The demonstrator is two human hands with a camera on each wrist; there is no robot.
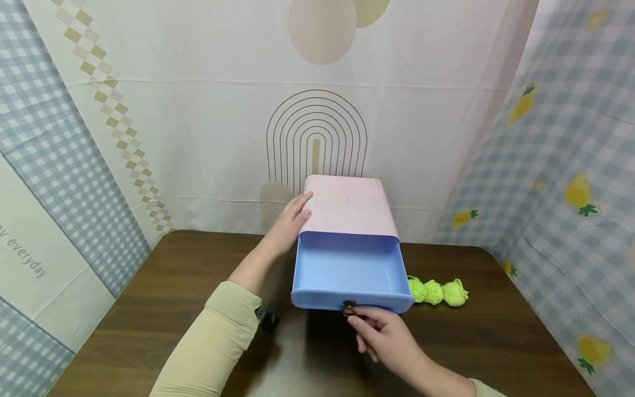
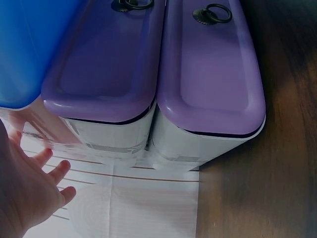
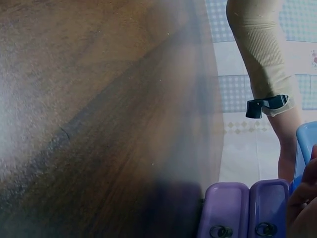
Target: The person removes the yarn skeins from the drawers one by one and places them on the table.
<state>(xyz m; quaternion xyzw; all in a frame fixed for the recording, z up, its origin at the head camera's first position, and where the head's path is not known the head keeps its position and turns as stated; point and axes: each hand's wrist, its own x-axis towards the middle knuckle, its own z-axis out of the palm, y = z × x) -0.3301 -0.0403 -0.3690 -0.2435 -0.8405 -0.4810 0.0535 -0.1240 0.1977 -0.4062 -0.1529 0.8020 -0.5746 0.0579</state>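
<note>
Right hand [image 1: 386, 335] pinches drawer ring [image 1: 349, 312], left hand [image 1: 289, 225] spread against pink cabinet [image 1: 351, 207] (only wrist views show purple drawer fronts [image 2: 210, 69])

Home-like curtained-off corner, probably; the room beyond is hidden. Pale back sheet [image 1: 208, 138] with a printed arch, blue-checked right sheet [image 1: 550, 215] with pineapples, checked left sheet [image 1: 42, 105]. Wood-grain desk [image 1: 198, 264] carries a household-type plastic drawer unit [image 1: 347, 204].
</note>
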